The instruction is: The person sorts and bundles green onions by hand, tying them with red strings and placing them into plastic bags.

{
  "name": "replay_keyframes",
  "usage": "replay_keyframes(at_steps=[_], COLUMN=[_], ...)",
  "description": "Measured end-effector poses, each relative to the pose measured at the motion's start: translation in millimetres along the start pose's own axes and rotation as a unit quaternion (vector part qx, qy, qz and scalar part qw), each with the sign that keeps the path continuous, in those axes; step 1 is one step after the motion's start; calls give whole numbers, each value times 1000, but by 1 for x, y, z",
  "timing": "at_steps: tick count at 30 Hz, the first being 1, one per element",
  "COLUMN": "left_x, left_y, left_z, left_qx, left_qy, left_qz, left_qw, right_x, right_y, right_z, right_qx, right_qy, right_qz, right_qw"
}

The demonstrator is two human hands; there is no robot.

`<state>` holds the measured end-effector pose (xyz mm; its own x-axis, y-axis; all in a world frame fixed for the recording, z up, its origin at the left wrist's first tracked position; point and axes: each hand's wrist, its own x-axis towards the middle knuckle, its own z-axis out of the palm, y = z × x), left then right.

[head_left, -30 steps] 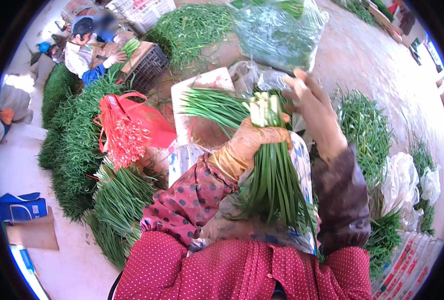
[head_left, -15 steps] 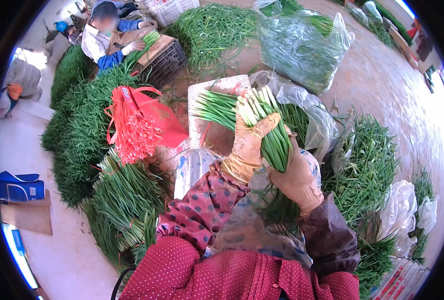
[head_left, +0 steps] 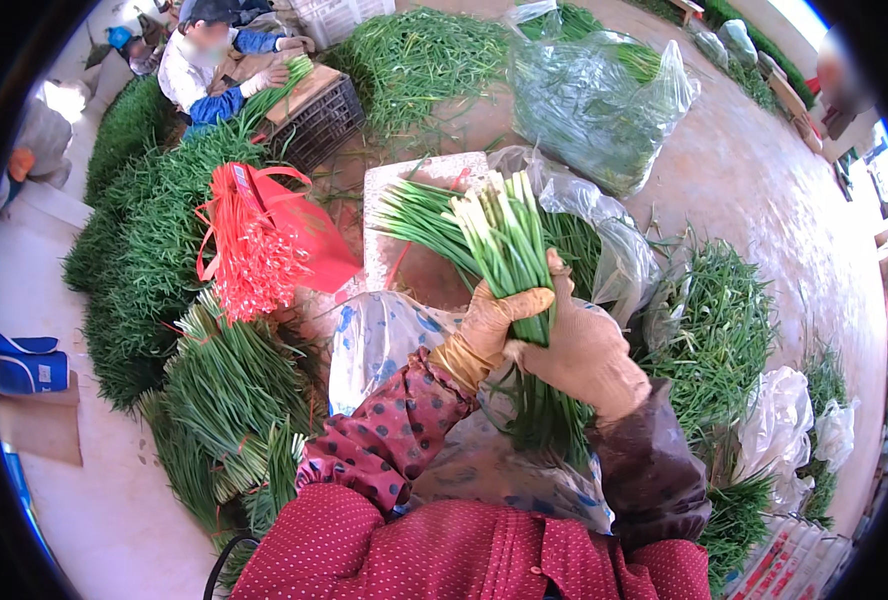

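A bunch of garlic chives point(head_left: 509, 240) stands between my gloved hands over my lap, its pale cut ends up and its green leaves hanging down. My left hand point(head_left: 489, 325) is closed round its middle from the left, thumb across the front. From the right, my right hand point(head_left: 586, 355) wraps the same stretch of leaves. Just beyond, more chives point(head_left: 419, 218) lie on a whitish, worn board point(head_left: 434, 168). A plastic sheet with blue spots point(head_left: 369, 335) covers my lap.
Left of the board are a red bag point(head_left: 314, 240) and a bundle of red ties point(head_left: 249, 265). Tied chive bunches point(head_left: 239, 390) lie nearer. Loose chives point(head_left: 714, 340) and clear plastic bags point(head_left: 604, 110) are on the right. A co-worker point(head_left: 204, 65) sits at a crate point(head_left: 319, 125).
Both hands have slid lower on the bunch, my left hand leaving the pale ends for the green middle. The bunch now stands more upright.
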<state>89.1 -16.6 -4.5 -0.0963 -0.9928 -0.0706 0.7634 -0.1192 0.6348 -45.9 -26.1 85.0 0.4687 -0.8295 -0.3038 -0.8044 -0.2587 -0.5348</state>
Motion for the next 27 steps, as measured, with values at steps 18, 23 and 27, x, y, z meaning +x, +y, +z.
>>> replay_keyframes(at_steps=[18, 23, 27], left_x=[-36, -33, -31], left_y=[11, 7, 6], left_z=[15, 14, 6], left_qx=[100, 86, 69], left_qy=[-44, -65, -118], left_qz=[-42, -140, -188], left_qw=[993, 984, 973], right_x=[-3, 1, 9], right_y=[-14, -1, 30], right_z=[-33, -42, -65], right_qx=[-179, -223, -245], right_qy=[313, 252, 295], right_qz=[-121, -2, 147], right_qw=[925, 942, 912])
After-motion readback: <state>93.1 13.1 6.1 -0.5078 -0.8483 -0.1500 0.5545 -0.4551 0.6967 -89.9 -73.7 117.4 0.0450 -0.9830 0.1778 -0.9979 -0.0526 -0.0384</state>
